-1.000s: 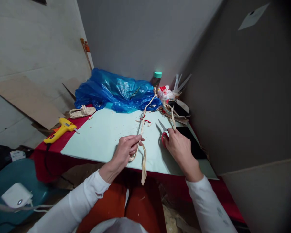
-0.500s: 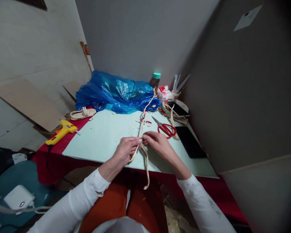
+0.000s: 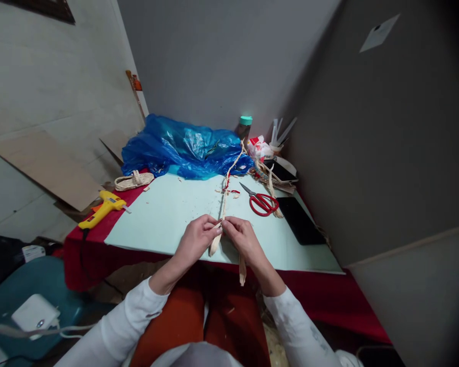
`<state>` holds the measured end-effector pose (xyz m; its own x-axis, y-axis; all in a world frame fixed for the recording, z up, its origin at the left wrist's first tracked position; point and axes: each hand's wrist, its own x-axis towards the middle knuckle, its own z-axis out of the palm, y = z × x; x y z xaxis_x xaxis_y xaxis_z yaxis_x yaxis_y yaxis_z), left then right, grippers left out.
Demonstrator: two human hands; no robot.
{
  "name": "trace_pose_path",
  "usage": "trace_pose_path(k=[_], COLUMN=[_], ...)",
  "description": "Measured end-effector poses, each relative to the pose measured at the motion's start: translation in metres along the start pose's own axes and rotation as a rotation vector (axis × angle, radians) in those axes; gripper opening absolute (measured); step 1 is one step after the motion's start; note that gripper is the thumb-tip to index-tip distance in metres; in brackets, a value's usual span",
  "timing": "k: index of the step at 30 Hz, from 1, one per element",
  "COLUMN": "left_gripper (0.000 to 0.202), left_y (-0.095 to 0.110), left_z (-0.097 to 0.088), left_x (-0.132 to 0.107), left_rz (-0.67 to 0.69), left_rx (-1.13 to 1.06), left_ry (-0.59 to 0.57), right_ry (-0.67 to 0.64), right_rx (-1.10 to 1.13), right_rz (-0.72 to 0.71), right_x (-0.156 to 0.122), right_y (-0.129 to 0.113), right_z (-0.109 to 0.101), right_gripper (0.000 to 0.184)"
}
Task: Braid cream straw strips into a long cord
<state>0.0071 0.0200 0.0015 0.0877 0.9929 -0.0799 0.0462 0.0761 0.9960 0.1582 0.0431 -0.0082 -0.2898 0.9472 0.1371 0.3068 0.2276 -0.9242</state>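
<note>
A thin braided cord of pale plant fibre (image 3: 233, 164) stretches from beside the blue bag down to my fingers. My left hand (image 3: 199, 235) pinches its near end, with a flat loose strand (image 3: 214, 244) hanging below the fingertips. Close against it, my right hand (image 3: 240, 235) is closed on the strands too; another loose strand (image 3: 242, 271) dangles under that palm past the table edge. Red-handled scissors (image 3: 260, 200) lie to the right of the cord, blades pointing away. Small red bits (image 3: 234, 192) and fibre scraps are beside the cord.
A blue plastic bag (image 3: 187, 148) is heaped at the back. To the left are a yellow glue gun (image 3: 103, 209) and a small woven shoe (image 3: 133, 180). A black flat device (image 3: 301, 221) lies at right, near a green-lidded jar (image 3: 245, 126) and more fibre strips (image 3: 271, 184).
Both hands have drawn together at the cord's near end. The long strand that hung between them now hangs under my right hand. The view has shifted slightly.
</note>
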Motion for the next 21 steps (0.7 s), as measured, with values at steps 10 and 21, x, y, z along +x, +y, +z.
trace_pose_path(k=[10, 21], left_gripper=[0.020, 0.025], left_y=[0.008, 0.021], left_z=[0.011, 0.010], left_x=[-0.026, -0.012], left_rz=[0.463, 0.503], left_rx=[0.839, 0.767], left_ry=[0.123, 0.130], right_ry=[0.002, -0.070], right_rx=[0.235, 0.533], right_rz=[0.070, 0.117], right_x=[-0.003, -0.006], right_y=[-0.008, -0.005], right_z=[0.000, -0.006], right_gripper=[0.032, 0.024])
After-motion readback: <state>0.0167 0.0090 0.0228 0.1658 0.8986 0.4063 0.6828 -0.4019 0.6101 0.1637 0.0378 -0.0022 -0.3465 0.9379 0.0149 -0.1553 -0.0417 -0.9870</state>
